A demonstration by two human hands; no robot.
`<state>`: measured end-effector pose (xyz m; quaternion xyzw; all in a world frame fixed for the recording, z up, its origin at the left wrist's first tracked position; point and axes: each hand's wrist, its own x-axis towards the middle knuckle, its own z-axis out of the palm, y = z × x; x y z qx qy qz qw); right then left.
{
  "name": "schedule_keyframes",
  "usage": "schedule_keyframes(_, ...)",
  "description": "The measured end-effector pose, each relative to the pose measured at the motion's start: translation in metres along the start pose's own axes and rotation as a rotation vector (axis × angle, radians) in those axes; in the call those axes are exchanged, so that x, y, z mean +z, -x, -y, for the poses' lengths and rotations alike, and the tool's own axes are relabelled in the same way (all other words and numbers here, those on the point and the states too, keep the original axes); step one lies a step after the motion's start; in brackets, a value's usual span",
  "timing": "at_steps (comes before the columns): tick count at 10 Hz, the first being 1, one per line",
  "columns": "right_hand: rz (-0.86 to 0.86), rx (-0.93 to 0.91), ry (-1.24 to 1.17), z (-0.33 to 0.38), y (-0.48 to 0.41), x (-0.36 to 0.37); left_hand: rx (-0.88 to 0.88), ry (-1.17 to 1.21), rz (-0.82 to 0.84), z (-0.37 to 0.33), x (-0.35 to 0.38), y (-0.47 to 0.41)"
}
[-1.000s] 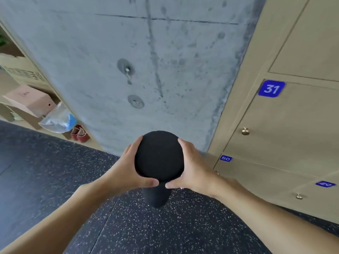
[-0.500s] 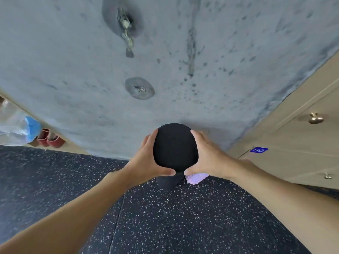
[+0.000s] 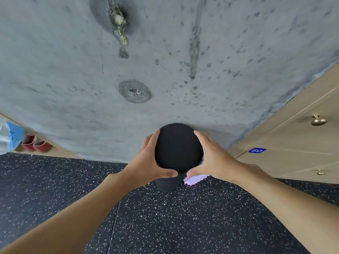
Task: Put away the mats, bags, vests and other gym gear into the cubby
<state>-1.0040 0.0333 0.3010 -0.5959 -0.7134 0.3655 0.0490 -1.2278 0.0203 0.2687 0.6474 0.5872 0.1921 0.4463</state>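
A black foam roller (image 3: 178, 147) stands upright on the speckled floor, seen end-on, close against the concrete wall. My left hand (image 3: 146, 158) grips its top from the left and my right hand (image 3: 211, 158) grips it from the right, thumbs nearly meeting at the front. Its lower part (image 3: 166, 184) shows below my thumbs. A pale purple bumpy item (image 3: 193, 179) lies on the floor just right of the roller, partly hidden under my right hand.
The grey concrete wall (image 3: 165, 70) fills the view ahead. Wooden lockers (image 3: 293, 143) with brass knobs and a blue number 50 tag (image 3: 256, 150) stand at right. At far left are red shoes (image 3: 34, 145) and a clear plastic bag (image 3: 9, 134) in a low shelf.
The view has moved closer to the wall and tilted down. The roller, held in both hands, has gone forward toward the wall's base, and the purple item has come into sight.
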Motion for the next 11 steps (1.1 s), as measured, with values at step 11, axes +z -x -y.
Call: schedule_keyframes(11,-0.244,-0.088,-0.026,0.000,0.056,-0.022,0.108,-0.110,-0.202,-0.061,-0.027,0.032)
